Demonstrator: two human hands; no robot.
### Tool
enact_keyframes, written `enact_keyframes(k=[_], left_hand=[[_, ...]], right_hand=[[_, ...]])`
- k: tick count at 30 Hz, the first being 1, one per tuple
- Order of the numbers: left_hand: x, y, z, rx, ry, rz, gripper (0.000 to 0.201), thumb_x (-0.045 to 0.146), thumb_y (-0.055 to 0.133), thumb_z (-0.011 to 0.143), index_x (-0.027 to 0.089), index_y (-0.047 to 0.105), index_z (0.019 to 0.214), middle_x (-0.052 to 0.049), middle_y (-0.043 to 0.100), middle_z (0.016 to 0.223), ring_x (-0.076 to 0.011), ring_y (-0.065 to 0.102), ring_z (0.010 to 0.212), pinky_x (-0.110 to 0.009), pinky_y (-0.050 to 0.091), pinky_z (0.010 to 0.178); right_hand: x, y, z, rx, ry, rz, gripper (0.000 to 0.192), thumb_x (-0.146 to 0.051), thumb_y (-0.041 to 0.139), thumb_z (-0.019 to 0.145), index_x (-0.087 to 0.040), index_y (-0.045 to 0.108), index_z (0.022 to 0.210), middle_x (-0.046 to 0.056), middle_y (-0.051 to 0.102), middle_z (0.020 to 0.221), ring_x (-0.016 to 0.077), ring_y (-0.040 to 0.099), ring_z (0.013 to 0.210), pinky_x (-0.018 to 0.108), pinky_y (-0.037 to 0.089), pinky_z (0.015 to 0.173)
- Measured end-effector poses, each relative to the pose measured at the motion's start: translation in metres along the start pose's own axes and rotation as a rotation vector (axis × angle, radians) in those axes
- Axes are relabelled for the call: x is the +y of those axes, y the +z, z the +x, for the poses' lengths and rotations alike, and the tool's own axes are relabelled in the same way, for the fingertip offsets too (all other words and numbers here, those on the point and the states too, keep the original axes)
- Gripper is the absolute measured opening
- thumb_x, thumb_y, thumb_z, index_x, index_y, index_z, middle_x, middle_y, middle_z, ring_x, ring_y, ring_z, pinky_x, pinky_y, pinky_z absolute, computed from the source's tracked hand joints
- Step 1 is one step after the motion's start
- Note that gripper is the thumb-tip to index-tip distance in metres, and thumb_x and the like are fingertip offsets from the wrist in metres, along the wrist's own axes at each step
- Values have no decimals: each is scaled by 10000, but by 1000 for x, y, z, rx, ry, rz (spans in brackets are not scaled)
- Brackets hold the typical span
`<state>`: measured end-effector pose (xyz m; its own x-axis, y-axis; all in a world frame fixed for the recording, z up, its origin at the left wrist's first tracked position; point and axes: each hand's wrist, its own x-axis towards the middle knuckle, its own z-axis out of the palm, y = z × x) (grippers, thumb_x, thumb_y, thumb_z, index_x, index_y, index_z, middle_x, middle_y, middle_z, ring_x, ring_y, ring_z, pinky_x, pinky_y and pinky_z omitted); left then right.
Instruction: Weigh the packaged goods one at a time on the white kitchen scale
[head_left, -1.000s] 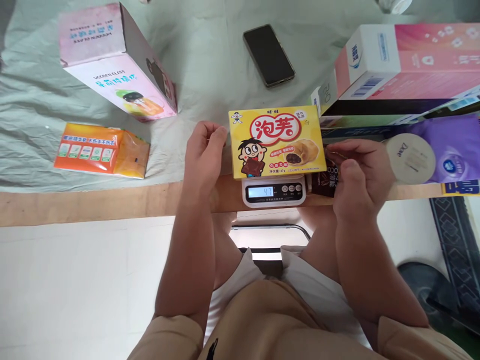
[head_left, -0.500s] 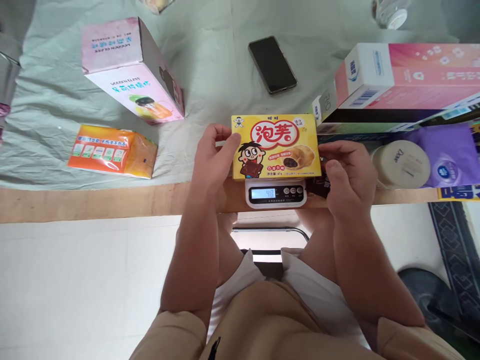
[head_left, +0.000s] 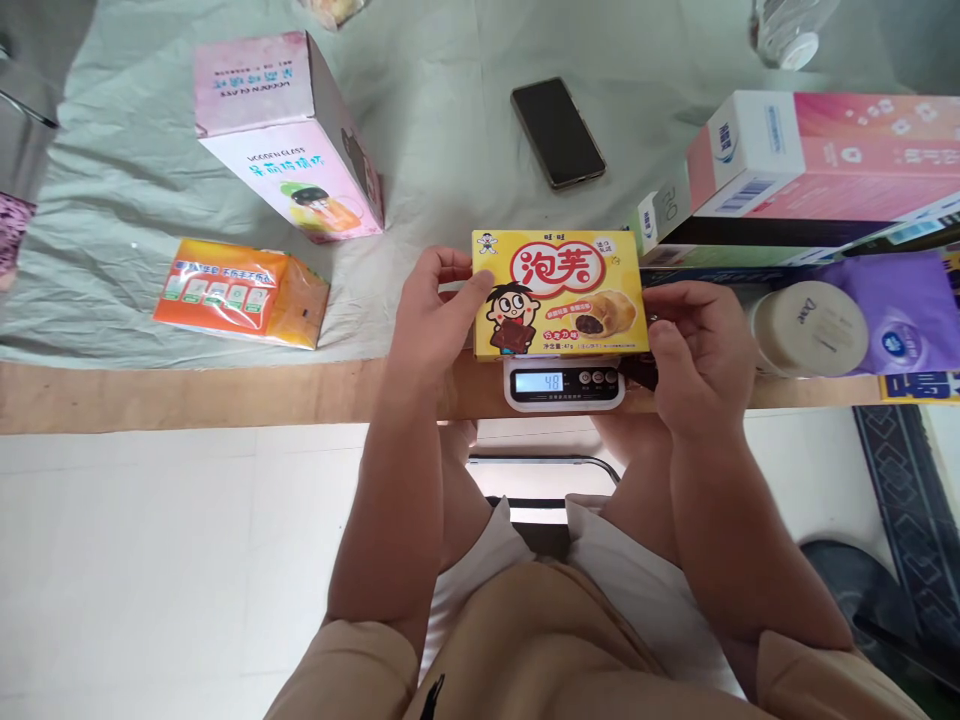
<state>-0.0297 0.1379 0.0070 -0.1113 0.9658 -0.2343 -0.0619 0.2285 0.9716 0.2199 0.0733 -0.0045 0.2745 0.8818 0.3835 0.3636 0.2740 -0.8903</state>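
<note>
A yellow box of cream puffs (head_left: 559, 292) sits over a small digital kitchen scale (head_left: 564, 402), hiding the scale's upper part. The lit display reads 48. Thumb and fingers of my left hand (head_left: 442, 310) close on the box's left edge. On its right edge my right hand (head_left: 701, 350) is closed, thumb at the lower right corner. Below that corner, beside the scale, part of a dark brown thing (head_left: 640, 372) shows; the box and hand cover the rest. Whether the box rests its weight on the scale I cannot tell.
On the left stand a pink-and-white glass box (head_left: 300, 180) and an orange-wrapped pack (head_left: 240, 295). A black phone (head_left: 559, 132) lies behind the scale. To the right are a pink carton (head_left: 862, 155), a round Dove container (head_left: 810, 328) and a purple pack (head_left: 904, 315).
The whole view has shifted slightly, so things appear a little further right. Both hands keep their hold on the yellow box, and the display still reads 48.
</note>
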Motion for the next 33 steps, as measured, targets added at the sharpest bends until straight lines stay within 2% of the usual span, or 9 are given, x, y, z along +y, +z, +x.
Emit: enact_keyframes(k=[11, 14, 19, 21, 26, 29, 33], left_hand=[[4, -2, 1, -23, -12, -19, 272, 358, 928, 800, 234, 725, 931, -53, 820, 1105, -220, 782, 934, -313, 633, 681], [8, -3, -1, -48, 4, -67, 271, 355, 931, 793, 243, 721, 923, -52, 830, 1080, -241, 794, 962, -332, 652, 685], [13, -4, -2, -78, 27, -103, 240, 365, 885, 823, 250, 697, 916, -35, 833, 966, -232, 794, 876, -326, 623, 632], [13, -4, -2, -79, 40, -114, 276, 385, 902, 799, 254, 690, 915, -24, 825, 935, -229, 794, 855, -320, 617, 619], [15, -3, -4, -75, 69, -189, 368, 491, 938, 772, 269, 676, 905, -34, 822, 954, -252, 812, 869, -343, 636, 616], [17, -2, -9, -86, 101, -226, 348, 499, 910, 813, 277, 665, 922, -32, 813, 945, -262, 823, 926, -355, 664, 673], [19, -3, -14, -72, 102, -266, 283, 493, 833, 834, 273, 710, 963, -31, 809, 957, -251, 814, 949, -310, 610, 615]], right_hand=[[2, 1, 0, 0, -33, 10, 260, -277, 779, 911, -233, 766, 1167, 41, 795, 1117, 142, 769, 979, 266, 653, 801], [1, 3, -1, -8, -55, 24, 260, -329, 773, 943, -250, 747, 1190, 44, 781, 1121, 159, 770, 995, 285, 662, 794], [-4, 8, -6, -44, -63, 43, 294, -497, 704, 1036, -355, 687, 1293, 40, 750, 1211, 208, 776, 1070, 350, 683, 833], [-6, 9, -7, -73, -45, 64, 321, -538, 688, 1043, -375, 668, 1319, 44, 729, 1256, 228, 764, 1113, 370, 689, 856], [-18, 10, -4, -62, 11, 86, 392, -581, 748, 1000, -311, 667, 1272, 57, 710, 1231, 209, 732, 1127, 331, 688, 814], [-27, 10, -4, -71, 97, 136, 434, -567, 766, 970, -314, 648, 1302, 64, 713, 1297, 194, 744, 1093, 324, 697, 798], [-32, 11, -5, -54, 204, 242, 409, -493, 751, 949, -309, 638, 1297, 65, 722, 1320, 203, 753, 1114, 348, 708, 812]])
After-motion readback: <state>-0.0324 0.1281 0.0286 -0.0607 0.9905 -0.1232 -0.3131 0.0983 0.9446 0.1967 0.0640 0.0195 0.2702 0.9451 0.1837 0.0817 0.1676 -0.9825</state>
